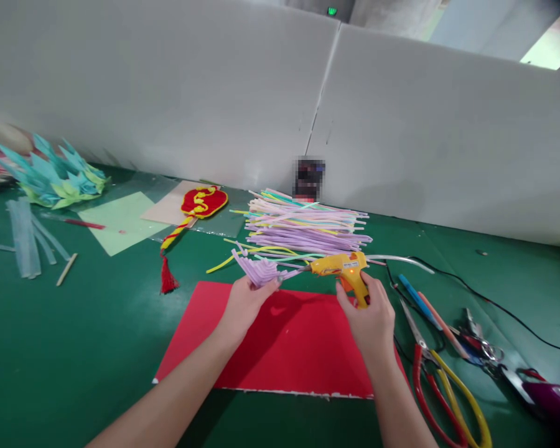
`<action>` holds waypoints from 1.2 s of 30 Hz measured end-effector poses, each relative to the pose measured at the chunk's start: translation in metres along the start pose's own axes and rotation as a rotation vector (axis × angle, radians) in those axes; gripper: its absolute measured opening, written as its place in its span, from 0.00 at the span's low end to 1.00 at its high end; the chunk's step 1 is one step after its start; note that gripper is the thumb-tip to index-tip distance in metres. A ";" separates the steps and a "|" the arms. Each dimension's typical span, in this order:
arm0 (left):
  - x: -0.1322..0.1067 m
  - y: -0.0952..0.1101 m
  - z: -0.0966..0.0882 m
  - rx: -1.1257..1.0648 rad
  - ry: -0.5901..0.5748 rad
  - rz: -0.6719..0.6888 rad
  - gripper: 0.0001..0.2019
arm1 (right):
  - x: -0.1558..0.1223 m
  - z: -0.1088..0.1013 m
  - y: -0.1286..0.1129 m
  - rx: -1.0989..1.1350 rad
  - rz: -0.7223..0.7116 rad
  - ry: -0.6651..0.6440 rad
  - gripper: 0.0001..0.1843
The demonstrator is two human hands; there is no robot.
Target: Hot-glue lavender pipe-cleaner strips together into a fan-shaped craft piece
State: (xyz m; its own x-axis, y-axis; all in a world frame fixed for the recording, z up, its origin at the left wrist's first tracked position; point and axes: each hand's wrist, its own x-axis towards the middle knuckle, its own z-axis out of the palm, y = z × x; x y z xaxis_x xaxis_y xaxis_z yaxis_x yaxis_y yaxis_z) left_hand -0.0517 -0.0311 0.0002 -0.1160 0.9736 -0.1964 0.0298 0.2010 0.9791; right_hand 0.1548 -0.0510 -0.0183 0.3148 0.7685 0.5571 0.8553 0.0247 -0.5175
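Observation:
In my left hand (247,302) is a fan-shaped piece of lilac pipe cleaners (261,270), its stems lying side by side. My right hand (371,305) is closed around the handle of a yellow hot glue gun (338,266). The gun's nozzle points left, at the stems that stick out of the lilac piece; whether it touches them I cannot tell. Both hands are above a red board (289,348) with frayed white edges. Just behind them lies a pile of pastel pipe cleaners (308,224), mostly lilac, pink and yellow.
Scissors (424,354) with red and yellow handles lie at right, near keys (488,351) and a black cord (490,302). On the left are a red and yellow fan ornament (204,202) with a tassel, green paper (121,224), glue sticks (23,239) and blue-green folded paper (56,171). A grey partition (168,93) stands behind.

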 end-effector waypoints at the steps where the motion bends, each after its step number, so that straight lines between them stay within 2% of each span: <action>1: 0.000 0.000 0.000 0.003 0.011 -0.001 0.14 | 0.000 0.000 0.000 0.001 0.001 -0.005 0.22; 13: 0.002 -0.002 0.000 0.059 0.045 0.017 0.17 | -0.001 -0.004 -0.004 -0.081 -0.073 -0.060 0.21; 22: 0.005 -0.003 0.000 0.065 0.064 0.009 0.16 | -0.002 -0.005 -0.009 -0.128 -0.102 -0.035 0.20; 36: 0.008 -0.011 -0.001 0.063 0.154 0.061 0.14 | -0.007 -0.006 -0.019 -0.204 -0.125 -0.034 0.20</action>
State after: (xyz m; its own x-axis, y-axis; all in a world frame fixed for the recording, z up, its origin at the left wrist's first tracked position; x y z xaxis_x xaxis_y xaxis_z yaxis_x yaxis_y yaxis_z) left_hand -0.0541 -0.0260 -0.0119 -0.2631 0.9571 -0.1218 0.1028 0.1533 0.9828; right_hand 0.1388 -0.0600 -0.0085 0.1901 0.7887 0.5847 0.9534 -0.0062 -0.3017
